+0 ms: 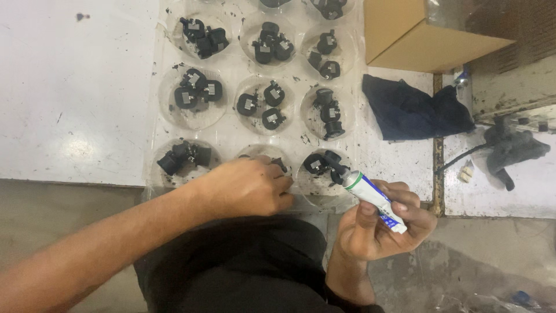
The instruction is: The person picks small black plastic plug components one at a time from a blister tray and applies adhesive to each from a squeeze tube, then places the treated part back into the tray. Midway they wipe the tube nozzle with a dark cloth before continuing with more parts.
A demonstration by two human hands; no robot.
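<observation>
- Tube (370, 198) sits in the right hand (382, 223), fingers curled round its lower end, nozzle pointing up-left toward the tray.
- Its black tip lies just beside the black parts (324, 163) in the bottom-right well.
- Left hand (249, 186) rests palm-down over the bottom-middle well of the tray (231, 130), fingers bunched together; whether it pinches a part beneath cannot be told.
- The clear tray holds round wells in rows, each with a few small black parts, some showing pale square faces.
- Tray lies on a white table (75, 98), its near edge at the person's lap.
- Dark cloth (411, 110) lies crumpled right of the tray, touching its edge.
- Cardboard box (417, 35) stands behind the cloth.
- A dark tool with a cable (509, 150) lies far right, well apart from both hands.
</observation>
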